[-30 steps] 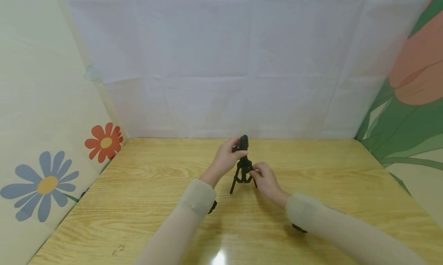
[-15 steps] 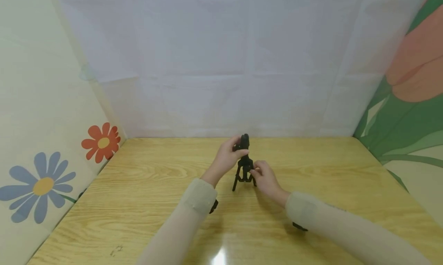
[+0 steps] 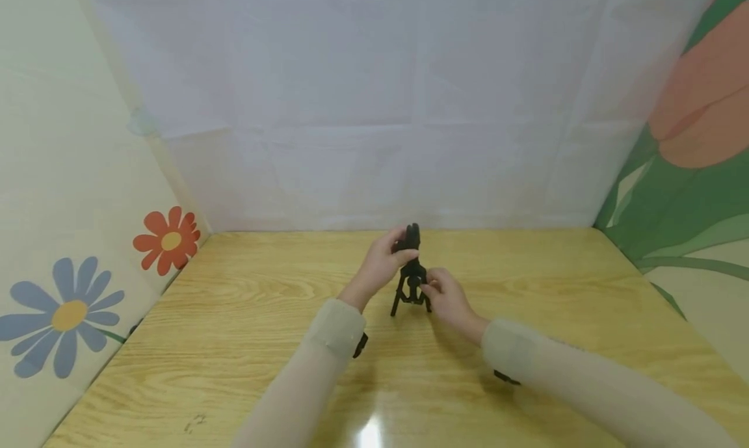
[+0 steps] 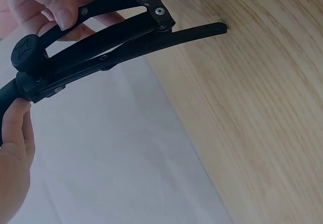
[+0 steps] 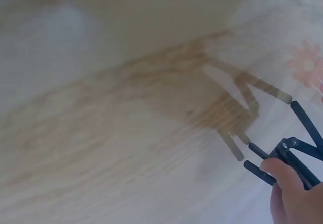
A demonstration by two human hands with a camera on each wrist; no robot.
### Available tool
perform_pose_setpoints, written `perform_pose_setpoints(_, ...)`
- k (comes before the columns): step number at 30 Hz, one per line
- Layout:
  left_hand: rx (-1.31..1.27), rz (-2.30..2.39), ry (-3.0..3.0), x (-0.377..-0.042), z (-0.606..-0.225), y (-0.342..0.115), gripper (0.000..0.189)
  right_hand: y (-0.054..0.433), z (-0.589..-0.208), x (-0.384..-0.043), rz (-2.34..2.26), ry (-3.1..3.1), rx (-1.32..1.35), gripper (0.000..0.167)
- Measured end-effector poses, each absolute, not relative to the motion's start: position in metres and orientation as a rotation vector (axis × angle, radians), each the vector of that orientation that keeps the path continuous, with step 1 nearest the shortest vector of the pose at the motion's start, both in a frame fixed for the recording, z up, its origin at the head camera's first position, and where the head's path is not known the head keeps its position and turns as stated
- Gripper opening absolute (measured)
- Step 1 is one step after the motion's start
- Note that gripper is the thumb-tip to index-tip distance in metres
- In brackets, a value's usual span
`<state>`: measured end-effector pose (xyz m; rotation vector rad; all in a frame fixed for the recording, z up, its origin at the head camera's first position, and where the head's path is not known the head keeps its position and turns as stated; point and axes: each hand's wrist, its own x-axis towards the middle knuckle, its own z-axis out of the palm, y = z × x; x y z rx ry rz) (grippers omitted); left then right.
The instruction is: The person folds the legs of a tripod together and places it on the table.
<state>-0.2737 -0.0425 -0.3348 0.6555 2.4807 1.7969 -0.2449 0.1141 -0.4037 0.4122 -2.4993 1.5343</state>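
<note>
A small black tripod stands near the middle of the wooden table, its legs partly spread. My left hand grips its upper part from the left, the thumb across the front. Low on the right side, my right hand pinches one leg between thumb and fingers. The left wrist view shows a round knob on the tripod, below the legs' hinge, and the right thumb and fingers on a leg. In the right wrist view the feet meet their reflections on the shiny tabletop.
The wooden table reaches back to a white sheet. Flower-printed panels border the left side and a tulip-printed panel the right. Light glares at the table's front.
The tripod's legs appear slightly closer together than a second ago. Both hands keep their hold on the tripod. The head view has shifted a little.
</note>
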Motion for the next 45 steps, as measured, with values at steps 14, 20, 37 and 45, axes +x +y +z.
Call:
perform_pose_setpoints(14,0.733,1.715,2.439,-0.278,-0.336,-0.048,0.049,0.122,-0.392,-0.243,1.422,-2.617,0.464,0.006)
perform_pose_setpoints(20,0.737,1.744,2.415,-0.276,-0.337,-0.051,0.045,0.12,-0.391,-0.24,1.456,-2.588,0.583,0.008)
perform_pose_setpoints(37,0.728,1.73,2.562,-0.273,-0.337,-0.044,0.033,0.111,-0.392,-0.239,1.561,-2.658,0.644,0.009)
perform_pose_setpoints(45,0.79,1.66,2.567,-0.272,-0.336,-0.046,0.022,0.108,-0.391,-0.238,1.627,-2.631,0.636,0.006)
